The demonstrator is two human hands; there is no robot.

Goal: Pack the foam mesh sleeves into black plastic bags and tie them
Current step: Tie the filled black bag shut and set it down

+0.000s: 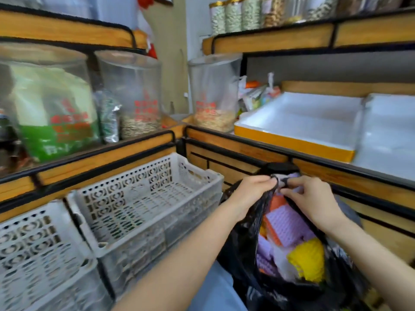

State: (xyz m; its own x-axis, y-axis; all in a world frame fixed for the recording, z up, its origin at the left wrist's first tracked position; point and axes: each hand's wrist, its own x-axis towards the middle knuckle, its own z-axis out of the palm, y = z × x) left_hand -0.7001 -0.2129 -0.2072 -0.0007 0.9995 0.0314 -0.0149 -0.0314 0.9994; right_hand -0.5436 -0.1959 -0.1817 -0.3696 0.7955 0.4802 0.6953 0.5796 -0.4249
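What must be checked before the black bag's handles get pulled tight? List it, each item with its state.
1. Left hand pinches one handle of the black bag: ok.
2. Right hand pinches the other handle: ok.
3. Foam mesh sleeves lie inside the bag: ok.
4. Purple sleeve at the top is clear of the handles: cannot tell.
5. Bag mouth closed: not ok, it gapes below the hands.
6. Knot started: cannot tell, the fingers hide it.
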